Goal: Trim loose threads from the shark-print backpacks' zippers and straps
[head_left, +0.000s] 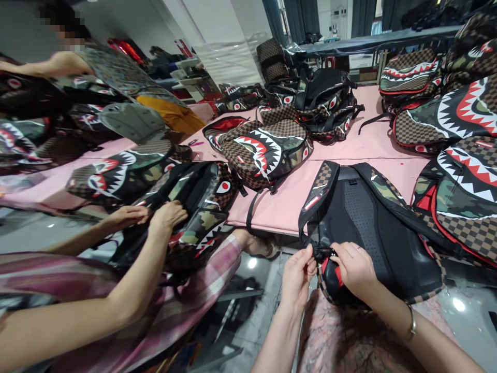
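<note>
A black backpack point(365, 223) with checkered and camouflage straps lies back panel up, partly on the pink table edge and partly over my lap. My left hand point(298, 272) pinches a black strap end point(319, 252) at the backpack's near left corner. On the other side of that strap end, my right hand point(354, 267) has its thumb and fingers closed on the same black piece. A red patch shows between the hands on the bag. Fine details of the strap piece are too small to make out.
Shark-mouth backpacks point(264, 150) lie across the pink table point(272, 212), with several stacked at the right point(466, 181). Close on my left, a seated person's hands point(166, 215) work on another backpack point(202, 207). Another person point(116, 72) stands at the far left.
</note>
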`<state>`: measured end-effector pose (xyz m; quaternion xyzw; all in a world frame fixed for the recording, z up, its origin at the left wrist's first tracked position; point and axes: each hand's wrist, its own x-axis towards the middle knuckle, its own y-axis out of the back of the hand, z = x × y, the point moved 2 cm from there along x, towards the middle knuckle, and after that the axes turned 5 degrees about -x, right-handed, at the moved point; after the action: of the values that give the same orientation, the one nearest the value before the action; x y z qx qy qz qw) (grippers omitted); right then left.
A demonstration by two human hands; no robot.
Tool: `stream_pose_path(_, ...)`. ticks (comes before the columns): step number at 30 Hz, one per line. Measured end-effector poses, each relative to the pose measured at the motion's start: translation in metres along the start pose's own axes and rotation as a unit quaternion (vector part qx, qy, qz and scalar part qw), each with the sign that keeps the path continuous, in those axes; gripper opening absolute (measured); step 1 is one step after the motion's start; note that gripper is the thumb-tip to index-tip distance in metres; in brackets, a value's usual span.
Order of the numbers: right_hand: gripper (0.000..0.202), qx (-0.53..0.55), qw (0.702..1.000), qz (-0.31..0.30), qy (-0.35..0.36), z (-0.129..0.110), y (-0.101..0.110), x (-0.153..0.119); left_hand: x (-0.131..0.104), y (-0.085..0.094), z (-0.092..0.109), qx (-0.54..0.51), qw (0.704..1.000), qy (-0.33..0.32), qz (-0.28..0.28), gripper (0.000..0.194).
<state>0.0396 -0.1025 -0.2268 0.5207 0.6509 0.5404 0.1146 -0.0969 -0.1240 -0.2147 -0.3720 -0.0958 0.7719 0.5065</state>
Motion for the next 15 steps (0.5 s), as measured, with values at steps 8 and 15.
stream_pose_path(8, 0.032, 0.269, 0.950, -0.057, -0.147, 0.006, -0.001, 0.005, 0.002, 0.003, -0.001, -0.005, 1.000, 0.014, -0.008, 0.040)
stream_pose_path(15, 0.027, 0.281, 0.938, -0.073, -0.190, 0.011, 0.002, -0.002, -0.004, 0.004, -0.002, 0.098, 0.993, -0.072, 0.001, 0.022)
